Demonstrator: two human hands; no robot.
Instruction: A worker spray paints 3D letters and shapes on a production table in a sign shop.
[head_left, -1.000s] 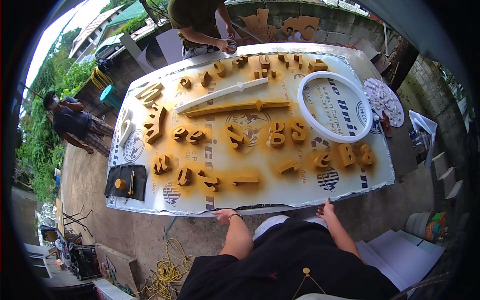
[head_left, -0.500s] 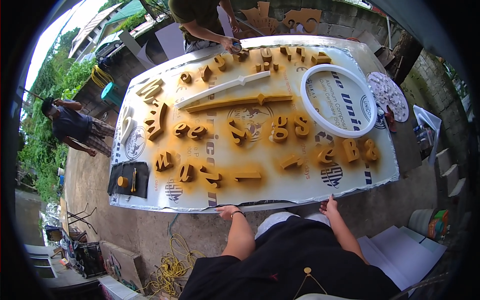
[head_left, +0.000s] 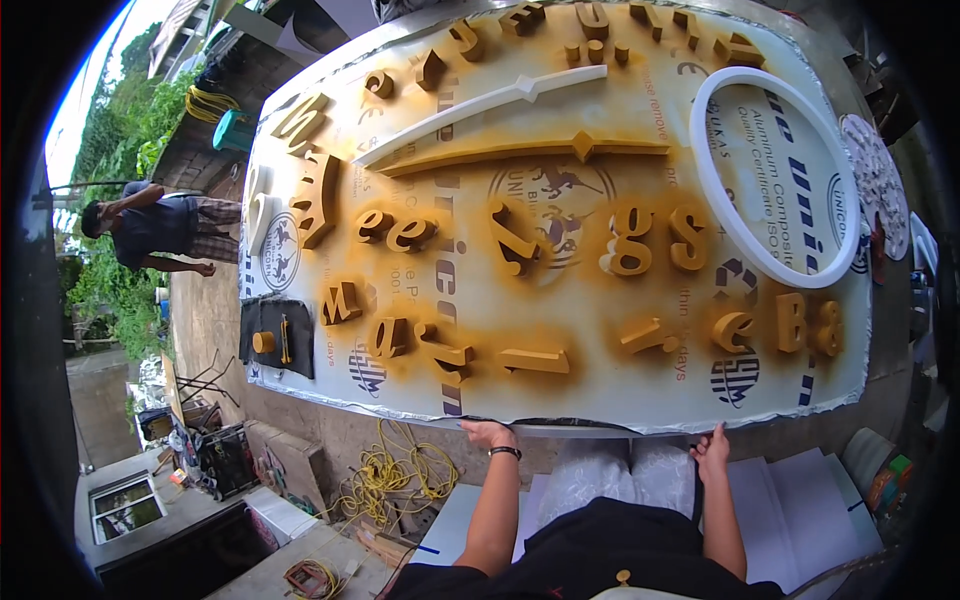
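My left hand [head_left: 489, 433] grips the near edge of a large silver-white board [head_left: 420, 300] at center-left, a dark band on the wrist. My right hand [head_left: 711, 448] holds the same edge farther right. On the board stand several letter-shaped cut-outs [head_left: 685, 235] sprayed mustard yellow, with overspray around them. Among them lie a long yellow bar [head_left: 620, 148], a similar white bar [head_left: 470, 100], a large white oval ring [head_left: 842, 215] and a white shape [head_left: 262, 220]. A black mat [head_left: 285, 365] at the left corner carries a small yellow cylinder [head_left: 263, 342].
A person [head_left: 150, 225] in a dark shirt stands at left. Yellow cables [head_left: 400, 470] and white sheets [head_left: 780, 510] lie on the ground below. Folded chairs, clutter [head_left: 200, 495] and a block wall with a hose [head_left: 212, 100] surround the board; a round piece [head_left: 870, 180] sits at right.
The board appears nearer and higher in view, shifted rightward as my viewpoint moved. The co-worker at the far edge has mostly left the picture. Both my hands stay on the edge.
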